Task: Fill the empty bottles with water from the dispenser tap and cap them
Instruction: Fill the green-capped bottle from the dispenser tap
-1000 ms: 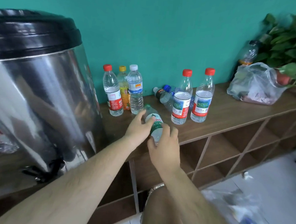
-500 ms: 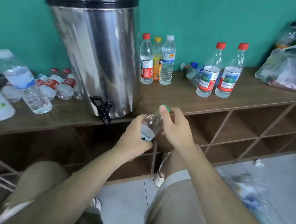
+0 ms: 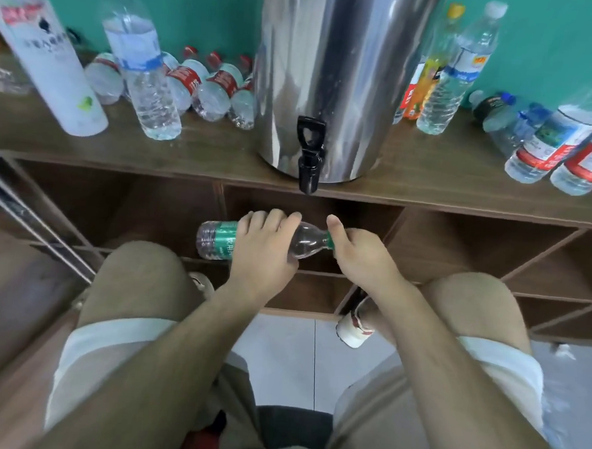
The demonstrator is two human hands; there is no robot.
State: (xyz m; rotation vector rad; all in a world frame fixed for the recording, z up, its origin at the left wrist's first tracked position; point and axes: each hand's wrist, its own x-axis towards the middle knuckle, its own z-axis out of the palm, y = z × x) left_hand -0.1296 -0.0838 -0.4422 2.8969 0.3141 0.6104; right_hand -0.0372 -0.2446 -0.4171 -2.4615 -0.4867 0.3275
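Bottle (image 3: 215, 239) sideways (under the tap (image 3: 309, 156)), left hand (image 3: 262, 257) clamped round its body, right hand (image 3: 358, 258) round cap (image 3: 329, 241)

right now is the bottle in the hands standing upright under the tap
No, the green-label bottle lies on its side, left hand round its body and right hand at its top end.

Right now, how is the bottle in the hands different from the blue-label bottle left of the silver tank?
The green-label bottle lies sideways; the blue-label bottle stands upright. The green-label bottle is held by the left hand and right hand; the blue-label bottle sits untouched on the shelf. Both are clear plastic.
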